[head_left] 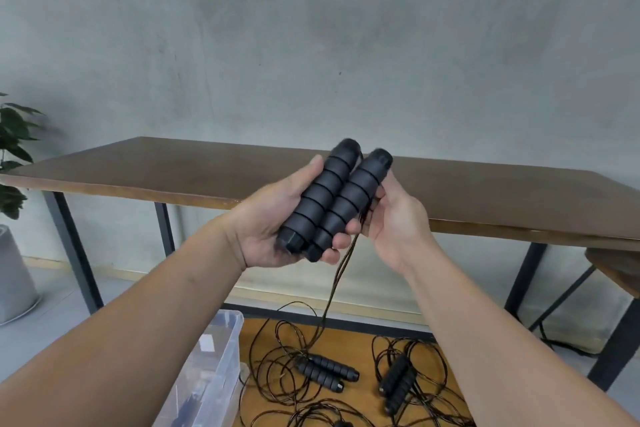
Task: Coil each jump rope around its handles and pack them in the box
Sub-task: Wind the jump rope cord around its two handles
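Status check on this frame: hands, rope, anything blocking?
Left hand cradles both black handles side by side; right hand touches them at the cord side. Cord hangs uncoiled to the floor. Clear box lower left, nothing blocking it.

Floor [360, 340] (orange) bears jump ropes [327, 373], box [211, 371].

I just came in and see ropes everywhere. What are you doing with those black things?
A person holds two black handles side by side, left hand under them, right hand at their side. Their rope hangs loose, not coiled yet. Two more ropes lie on the floor beside a clear box.
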